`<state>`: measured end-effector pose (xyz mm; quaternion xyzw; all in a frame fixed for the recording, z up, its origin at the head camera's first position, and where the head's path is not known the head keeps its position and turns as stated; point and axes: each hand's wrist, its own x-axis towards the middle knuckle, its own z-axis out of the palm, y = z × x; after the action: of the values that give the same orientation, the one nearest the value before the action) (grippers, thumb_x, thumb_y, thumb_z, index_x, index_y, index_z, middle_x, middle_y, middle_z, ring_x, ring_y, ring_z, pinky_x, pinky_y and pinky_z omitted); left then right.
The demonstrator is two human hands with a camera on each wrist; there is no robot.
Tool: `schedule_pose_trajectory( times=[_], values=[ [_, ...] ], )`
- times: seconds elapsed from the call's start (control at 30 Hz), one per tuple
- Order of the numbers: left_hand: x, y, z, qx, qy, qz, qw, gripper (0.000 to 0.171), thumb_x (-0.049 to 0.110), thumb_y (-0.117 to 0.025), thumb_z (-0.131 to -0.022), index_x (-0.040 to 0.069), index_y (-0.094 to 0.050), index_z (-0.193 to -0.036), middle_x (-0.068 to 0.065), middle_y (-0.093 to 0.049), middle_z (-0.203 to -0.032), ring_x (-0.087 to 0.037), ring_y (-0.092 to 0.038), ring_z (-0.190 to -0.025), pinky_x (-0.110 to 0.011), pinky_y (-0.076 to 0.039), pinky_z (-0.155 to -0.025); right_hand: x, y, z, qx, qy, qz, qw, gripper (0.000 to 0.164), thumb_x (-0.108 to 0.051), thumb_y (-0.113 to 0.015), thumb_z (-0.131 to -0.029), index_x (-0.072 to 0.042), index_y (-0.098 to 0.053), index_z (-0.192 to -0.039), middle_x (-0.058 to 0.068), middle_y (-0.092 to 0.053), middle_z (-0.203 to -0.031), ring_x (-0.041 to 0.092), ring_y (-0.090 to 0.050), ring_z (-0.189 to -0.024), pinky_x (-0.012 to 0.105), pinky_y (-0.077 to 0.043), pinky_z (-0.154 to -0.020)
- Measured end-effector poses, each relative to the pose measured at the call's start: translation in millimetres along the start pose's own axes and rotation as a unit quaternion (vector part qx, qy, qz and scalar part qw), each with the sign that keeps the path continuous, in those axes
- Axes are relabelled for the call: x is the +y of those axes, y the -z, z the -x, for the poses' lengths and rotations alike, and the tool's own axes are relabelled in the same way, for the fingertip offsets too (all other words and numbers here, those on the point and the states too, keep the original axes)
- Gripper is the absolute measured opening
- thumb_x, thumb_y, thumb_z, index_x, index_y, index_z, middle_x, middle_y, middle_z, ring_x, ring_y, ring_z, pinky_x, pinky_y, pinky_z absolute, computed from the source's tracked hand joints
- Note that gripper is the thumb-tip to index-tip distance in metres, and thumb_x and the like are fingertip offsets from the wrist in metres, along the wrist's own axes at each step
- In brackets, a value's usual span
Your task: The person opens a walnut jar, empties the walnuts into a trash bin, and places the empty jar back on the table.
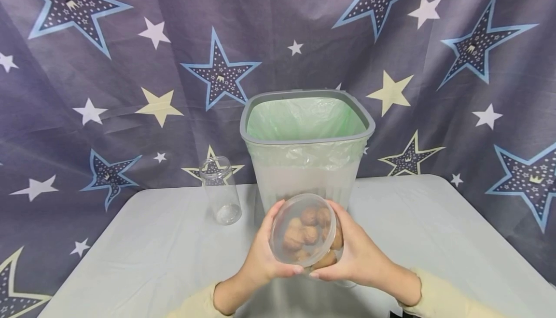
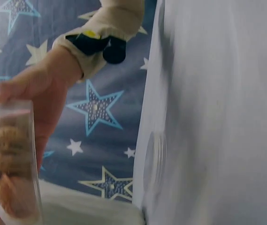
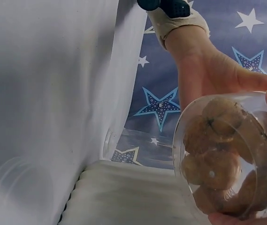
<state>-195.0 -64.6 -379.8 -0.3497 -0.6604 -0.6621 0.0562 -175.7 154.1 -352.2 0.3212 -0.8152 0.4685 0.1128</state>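
Both hands hold a clear round plastic container [image 1: 288,253] of walnuts [image 1: 310,234] in front of the bin. Its round, slightly frosted face is tilted up toward the head camera. My left hand [image 1: 260,256] grips the left side, thumb along the lower edge. On the opposite side, my right hand [image 1: 362,253] grips it, and the two thumb tips lie close together at the bottom. Through the clear plastic in the right wrist view, several walnuts [image 3: 220,166] are packed together. The fingers behind the container are mostly hidden.
A bin [image 1: 306,180] with a grey rim and a pale green bag liner stands behind the hands. At the table's back left stands a clear jar [image 1: 222,197]. A clear round rim [image 1: 346,283] shows below the right hand. A star-patterned cloth [image 1: 278,28] hangs behind the table.
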Motion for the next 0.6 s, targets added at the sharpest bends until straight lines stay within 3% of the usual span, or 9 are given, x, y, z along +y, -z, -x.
schedule_pose_trajectory(
  times=[0.17,0.37,0.5,0.6],
  values=[
    [1.1,-8.5,5.9,0.033,0.024,-0.003,0.9992,0.11,0.017,-0.087,-0.06,0.0,-0.019,-0.146,-0.019,-0.038,-0.142,-0.039,-0.039,-0.126,-0.026,-0.037,-0.102,1,-2,0,0.009,-0.001,0.007,1.0,0.109,-0.037,-0.089,-0.059,-0.019,-0.026,-0.145,-0.001,-0.048,-0.133,0.019,-0.052,-0.115,0.037,-0.044,-0.095],
    [3.3,-15.9,11.0,0.058,0.065,0.009,0.9962,0.11,0.017,-0.087,-0.063,0.004,-0.017,-0.147,-0.013,-0.036,-0.144,-0.034,-0.039,-0.127,-0.032,-0.039,-0.1,1,-7,2,0.022,-0.004,0.02,1.0,0.107,-0.039,-0.089,-0.058,-0.014,-0.029,-0.143,-0.001,-0.05,-0.13,0.017,-0.053,-0.112,0.035,-0.044,-0.094],
    [4.1,-17.7,11.6,0.059,0.092,0.033,0.9934,0.112,0.024,-0.086,-0.066,0.007,-0.013,-0.149,-0.011,-0.031,-0.148,-0.032,-0.036,-0.13,-0.038,-0.036,-0.102,1,-7,3,0.03,-0.018,0.024,0.999,0.107,-0.039,-0.09,-0.057,-0.013,-0.03,-0.143,-0.002,-0.051,-0.129,0.016,-0.053,-0.111,0.034,-0.044,-0.093],
    [0.5,-16.1,12.5,0.042,0.088,0.046,0.9942,0.115,0.039,-0.083,-0.069,0.006,-0.008,-0.15,-0.016,-0.024,-0.151,-0.037,-0.029,-0.134,-0.032,-0.032,-0.104,2,-6,5,0.032,-0.028,0.031,0.999,0.108,-0.041,-0.089,-0.057,-0.016,-0.03,-0.143,-0.003,-0.051,-0.13,0.016,-0.053,-0.112,0.034,-0.044,-0.093]
  ],
)
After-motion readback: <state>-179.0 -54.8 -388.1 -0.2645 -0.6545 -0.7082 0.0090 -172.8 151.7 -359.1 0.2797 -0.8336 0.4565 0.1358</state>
